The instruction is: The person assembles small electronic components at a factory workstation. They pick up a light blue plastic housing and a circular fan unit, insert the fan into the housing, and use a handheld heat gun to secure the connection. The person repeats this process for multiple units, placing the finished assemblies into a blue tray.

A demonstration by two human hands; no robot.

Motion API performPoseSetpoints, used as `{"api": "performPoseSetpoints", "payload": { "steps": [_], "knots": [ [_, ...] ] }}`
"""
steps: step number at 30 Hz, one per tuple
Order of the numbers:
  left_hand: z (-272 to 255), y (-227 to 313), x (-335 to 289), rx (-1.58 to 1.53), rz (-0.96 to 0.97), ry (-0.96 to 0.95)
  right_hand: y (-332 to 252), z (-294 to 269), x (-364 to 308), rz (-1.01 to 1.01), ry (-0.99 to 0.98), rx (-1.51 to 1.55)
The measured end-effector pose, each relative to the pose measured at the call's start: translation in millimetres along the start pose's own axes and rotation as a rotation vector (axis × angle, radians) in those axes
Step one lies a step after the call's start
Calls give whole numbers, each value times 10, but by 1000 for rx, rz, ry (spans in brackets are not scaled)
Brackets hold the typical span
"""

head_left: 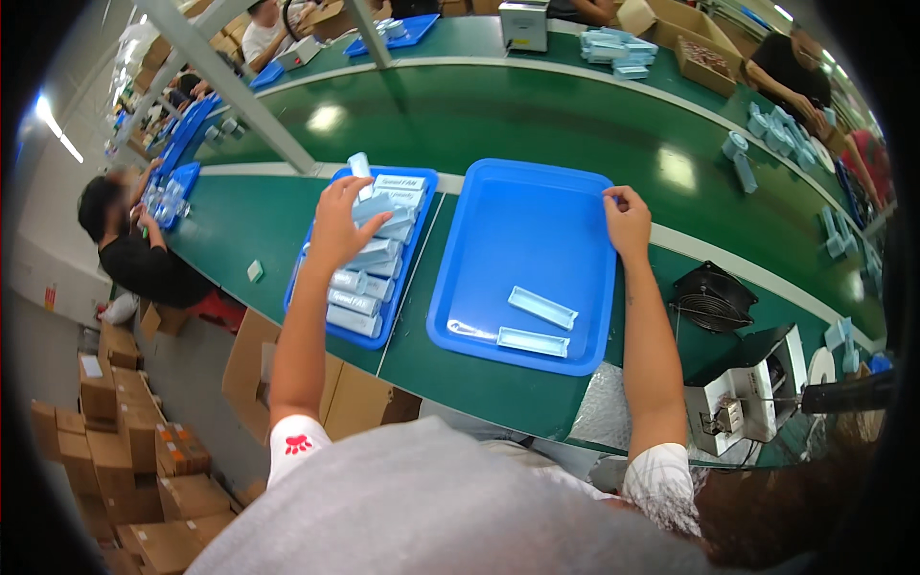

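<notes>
Thumb spread away from the fingers, your left hand is over the upper part of a shallow, rounded-corner, bright-blue plastic tray. A light-blue plastic piece stands up just beyond your fingertips; whether they touch it cannot be told. Your right hand has its fingers curled at the right rim of a second, larger bright-blue plastic tray, and you can't tell from here if it grips that rim.

Under your left hand, long, light-blue, trough-shaped plastic pieces lie heaped close together in the left tray. Two more, a slanted light-blue plastic trough and a flatter-lying light-blue plastic trough, rest apart near the bottom of the right tray.

You seem to be at the reaching step, among the heaped pieces. Taking one cleanly would call for closing thumb and fingers on a single piece without dragging its neighbours.

Both trays sit on a dark-green work surface. To your right are a black, square fan and a white-cased device. Beyond the trays runs a broad, glossy green band; a co-worker in black sits at your left, above stacked brown cardboard boxes.
</notes>
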State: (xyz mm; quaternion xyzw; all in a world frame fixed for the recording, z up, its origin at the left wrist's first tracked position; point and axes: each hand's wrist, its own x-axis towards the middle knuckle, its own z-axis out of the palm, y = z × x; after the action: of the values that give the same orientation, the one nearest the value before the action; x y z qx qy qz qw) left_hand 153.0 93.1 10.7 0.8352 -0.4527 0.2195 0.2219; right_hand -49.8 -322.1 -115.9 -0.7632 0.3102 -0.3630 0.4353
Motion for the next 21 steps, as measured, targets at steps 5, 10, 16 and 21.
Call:
{"api": "performPoseSetpoints", "payload": {
  "steps": [5,10,16,21],
  "knots": [
    [181,1801,-338,-775,177,-410,-95,-77,-42,11,29,-40],
    [759,3367,-1394,-1036,890,-1052,-133,-10,-53,7,3,-14],
    [1434,3810,-2110,-1085,1170,-1235,28,-45,-36,-49,36,11],
    [1688,3714,-2226,-982,1290,-1307,17,-29,-42,-87,74,15]
  ]
}}
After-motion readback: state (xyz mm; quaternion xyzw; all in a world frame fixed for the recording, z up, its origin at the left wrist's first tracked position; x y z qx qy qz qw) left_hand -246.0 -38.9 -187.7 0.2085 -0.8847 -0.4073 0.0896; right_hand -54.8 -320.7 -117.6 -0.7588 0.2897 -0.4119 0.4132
